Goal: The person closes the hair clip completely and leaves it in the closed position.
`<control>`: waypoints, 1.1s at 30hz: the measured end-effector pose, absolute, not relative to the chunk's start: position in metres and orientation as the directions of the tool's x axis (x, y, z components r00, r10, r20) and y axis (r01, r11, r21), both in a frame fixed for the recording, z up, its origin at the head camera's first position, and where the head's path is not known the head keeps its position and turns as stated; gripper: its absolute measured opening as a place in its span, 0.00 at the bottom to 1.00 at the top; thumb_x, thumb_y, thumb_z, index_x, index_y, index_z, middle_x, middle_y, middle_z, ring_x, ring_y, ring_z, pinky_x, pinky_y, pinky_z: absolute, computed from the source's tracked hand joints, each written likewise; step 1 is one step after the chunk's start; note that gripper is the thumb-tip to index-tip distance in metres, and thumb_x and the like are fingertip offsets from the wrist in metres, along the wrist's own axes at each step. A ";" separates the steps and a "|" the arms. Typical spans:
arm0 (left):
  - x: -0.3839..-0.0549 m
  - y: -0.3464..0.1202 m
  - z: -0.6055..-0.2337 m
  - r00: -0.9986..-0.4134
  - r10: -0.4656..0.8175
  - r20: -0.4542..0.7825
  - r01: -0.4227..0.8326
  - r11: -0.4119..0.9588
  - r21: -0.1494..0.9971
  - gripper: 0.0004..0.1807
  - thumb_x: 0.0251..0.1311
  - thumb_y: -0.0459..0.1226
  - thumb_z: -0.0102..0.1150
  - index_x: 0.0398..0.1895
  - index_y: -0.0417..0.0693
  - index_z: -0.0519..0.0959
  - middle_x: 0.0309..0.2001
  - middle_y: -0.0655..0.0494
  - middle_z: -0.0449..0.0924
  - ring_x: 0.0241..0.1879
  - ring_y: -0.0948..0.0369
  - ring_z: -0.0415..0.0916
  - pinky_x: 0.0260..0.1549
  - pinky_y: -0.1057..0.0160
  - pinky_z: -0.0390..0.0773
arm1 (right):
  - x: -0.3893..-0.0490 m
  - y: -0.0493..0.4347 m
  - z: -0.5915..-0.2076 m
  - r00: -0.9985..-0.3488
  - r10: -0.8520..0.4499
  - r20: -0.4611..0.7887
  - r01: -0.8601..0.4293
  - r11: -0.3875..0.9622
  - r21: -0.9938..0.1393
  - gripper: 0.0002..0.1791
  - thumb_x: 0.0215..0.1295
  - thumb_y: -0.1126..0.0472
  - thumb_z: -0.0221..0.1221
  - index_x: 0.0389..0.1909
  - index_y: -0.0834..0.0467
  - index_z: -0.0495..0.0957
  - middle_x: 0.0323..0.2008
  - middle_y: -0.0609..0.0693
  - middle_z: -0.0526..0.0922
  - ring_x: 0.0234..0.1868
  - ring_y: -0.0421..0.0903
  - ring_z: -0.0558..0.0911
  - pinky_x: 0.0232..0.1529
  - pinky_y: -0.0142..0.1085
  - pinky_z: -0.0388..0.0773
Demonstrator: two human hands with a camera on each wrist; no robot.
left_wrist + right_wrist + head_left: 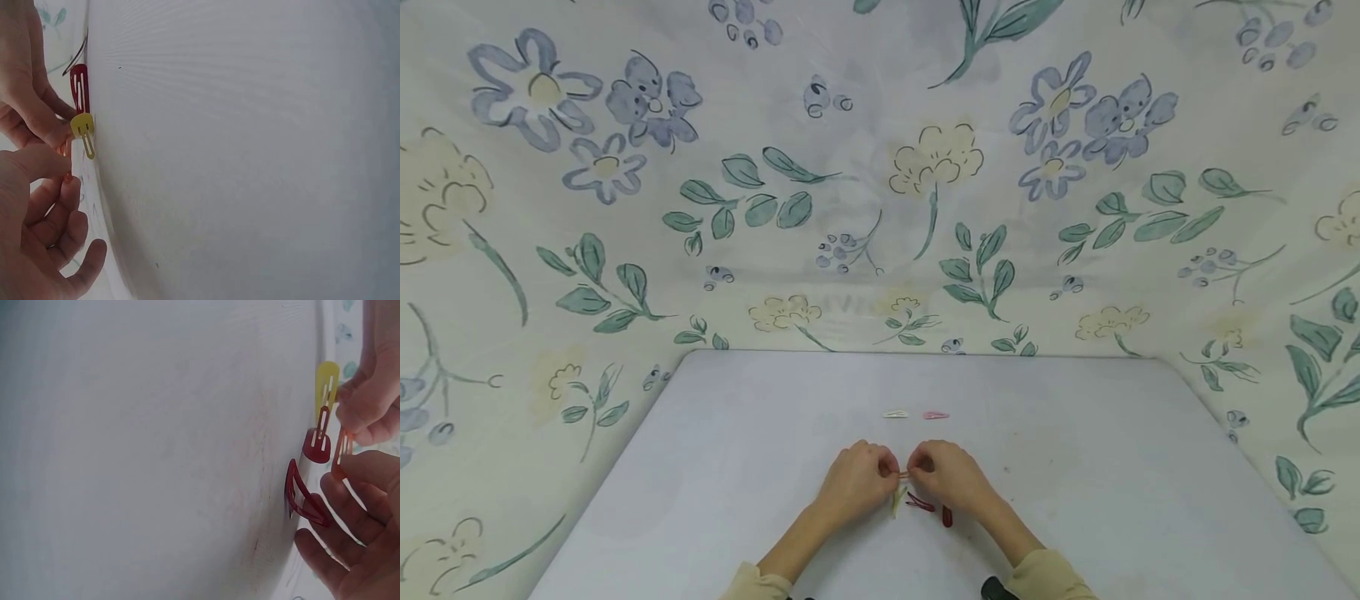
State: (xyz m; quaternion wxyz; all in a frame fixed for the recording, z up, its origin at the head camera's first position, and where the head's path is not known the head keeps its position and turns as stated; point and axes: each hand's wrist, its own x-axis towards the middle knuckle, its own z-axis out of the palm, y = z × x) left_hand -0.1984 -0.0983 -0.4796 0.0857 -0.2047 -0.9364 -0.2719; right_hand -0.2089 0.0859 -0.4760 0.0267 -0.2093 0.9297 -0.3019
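Both hands meet over the table around a small orange snap hair clip (342, 453). My left hand (857, 479) pinches one end between thumb and fingers, and my right hand (955, 477) pinches the other, its remaining fingers spread below in the right wrist view. Fingertips cover both ends of the clip. Just nearer than the hands lie a yellow hair clip (897, 502) and a dark red hair clip (920, 502), both with their arms sprung apart. A second dark red hair clip (947, 517) lies beside the right wrist, also bent open in the right wrist view (299, 494).
Beyond the hands, a cream hair clip (896, 414) and a pink hair clip (936, 415) lie side by side on the white table (737, 433). A flower-patterned cloth (865, 208) rises behind the table's far edge and along its sides.
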 end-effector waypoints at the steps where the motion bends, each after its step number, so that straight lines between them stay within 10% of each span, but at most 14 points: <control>1: -0.198 -0.098 -0.479 -0.902 0.335 0.271 0.428 0.771 0.471 0.03 0.48 0.35 0.66 0.23 0.52 0.82 0.21 0.67 0.72 0.26 0.68 0.65 0.27 0.67 0.66 | -0.208 0.086 -0.475 -0.911 -0.405 0.075 -0.371 0.729 -0.576 0.02 0.62 0.61 0.65 0.35 0.55 0.82 0.32 0.43 0.81 0.34 0.39 0.78 0.38 0.37 0.77; 33: -0.205 -0.090 -0.469 -0.798 0.220 0.561 0.544 0.665 0.512 0.08 0.49 0.32 0.68 0.26 0.55 0.80 0.26 0.64 0.77 0.30 0.63 0.71 0.29 0.68 0.72 | -0.210 0.092 -0.463 -0.907 -0.289 0.306 -0.420 0.572 -0.705 0.04 0.65 0.65 0.63 0.36 0.53 0.79 0.31 0.41 0.80 0.34 0.38 0.78 0.40 0.32 0.80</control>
